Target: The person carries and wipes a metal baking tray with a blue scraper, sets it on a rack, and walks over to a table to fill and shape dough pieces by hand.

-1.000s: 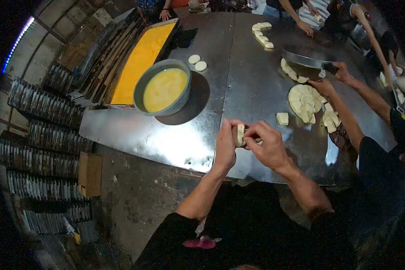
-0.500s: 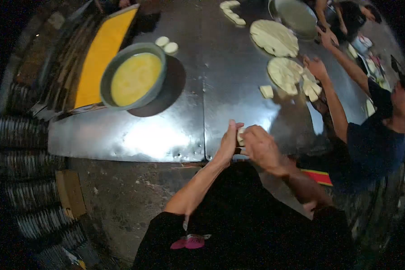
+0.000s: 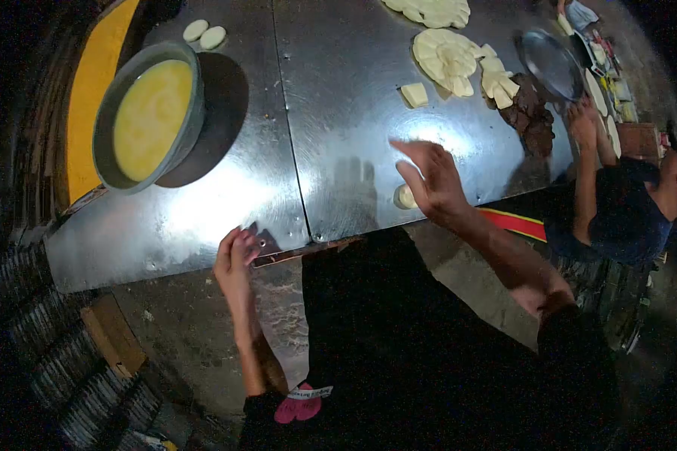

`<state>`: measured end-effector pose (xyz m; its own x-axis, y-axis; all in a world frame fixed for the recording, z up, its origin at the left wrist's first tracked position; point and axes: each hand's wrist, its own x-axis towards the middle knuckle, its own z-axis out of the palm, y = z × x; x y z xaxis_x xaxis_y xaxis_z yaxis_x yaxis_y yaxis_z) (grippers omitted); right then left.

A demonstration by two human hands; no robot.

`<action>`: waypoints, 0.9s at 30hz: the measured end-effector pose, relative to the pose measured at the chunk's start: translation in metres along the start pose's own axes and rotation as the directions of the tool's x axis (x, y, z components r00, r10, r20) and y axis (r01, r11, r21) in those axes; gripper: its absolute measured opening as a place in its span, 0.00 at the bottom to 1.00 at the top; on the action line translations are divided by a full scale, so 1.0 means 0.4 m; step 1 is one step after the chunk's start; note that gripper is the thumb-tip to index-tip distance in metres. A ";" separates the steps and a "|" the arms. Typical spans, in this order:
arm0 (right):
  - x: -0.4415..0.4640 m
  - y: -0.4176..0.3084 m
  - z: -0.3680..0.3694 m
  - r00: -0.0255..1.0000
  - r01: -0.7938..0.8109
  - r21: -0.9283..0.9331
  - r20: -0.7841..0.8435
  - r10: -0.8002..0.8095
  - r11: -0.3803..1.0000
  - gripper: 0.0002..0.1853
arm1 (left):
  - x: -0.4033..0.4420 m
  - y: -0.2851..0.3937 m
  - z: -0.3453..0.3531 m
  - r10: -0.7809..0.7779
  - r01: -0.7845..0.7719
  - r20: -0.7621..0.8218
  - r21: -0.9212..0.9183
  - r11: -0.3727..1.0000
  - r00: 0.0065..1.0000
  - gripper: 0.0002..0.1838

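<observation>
A small pale dough piece [image 3: 405, 197] rests on the metal table near its front edge. Beside and partly over it is my right hand [image 3: 435, 174], open, with thumb and fingers apart and nothing in it. At the table's front edge, farther left, my left hand [image 3: 237, 255] is raised with loosely bent fingers and holds nothing visible. A square dough piece [image 3: 414, 95] lies beyond my right hand. Behind it is a fanned pile of dough [image 3: 445, 60], with more pieces [image 3: 498, 79] and a brown mass [image 3: 530, 116] to its right.
A grey bowl of yellow liquid [image 3: 192, 113] stands at the left, beside two dough rounds [image 3: 204, 34] and a yellow-filled tray [image 3: 98, 90]. At the right, a co-worker's hand [image 3: 581, 124] is at a round metal pan [image 3: 551, 64]. A cardboard box [image 3: 113, 334] is below left.
My hands have parted, and the dough piece between them is now on the table. My left hand moved left. The view has shifted, and the co-worker's pan is farther right.
</observation>
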<state>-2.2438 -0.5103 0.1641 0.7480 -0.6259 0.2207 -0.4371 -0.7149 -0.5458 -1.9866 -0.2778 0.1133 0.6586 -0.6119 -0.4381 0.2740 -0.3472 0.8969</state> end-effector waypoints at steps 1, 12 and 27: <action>0.007 0.018 0.036 1.000 -0.009 0.009 0.006 0.009 1.000 0.21 | -0.011 -0.002 -0.023 -0.011 0.011 -0.051 0.003 1.000 0.999 0.17; -0.031 0.130 0.175 0.950 -0.067 -0.299 0.273 0.152 0.952 0.33 | 0.073 0.060 0.224 0.062 -0.066 0.194 0.010 0.998 0.979 0.16; -0.117 0.175 -0.032 0.730 0.079 -0.092 0.684 0.006 0.993 0.21 | 0.397 0.160 0.852 0.374 -0.912 0.853 0.408 -0.045 0.363 0.13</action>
<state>-2.3159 -0.5351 0.1259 0.8848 -0.2474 -0.3949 -0.4209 -0.7879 -0.4495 -2.1034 -0.6392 0.0803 -0.2561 -0.9586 0.1244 -0.8988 0.2835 0.3344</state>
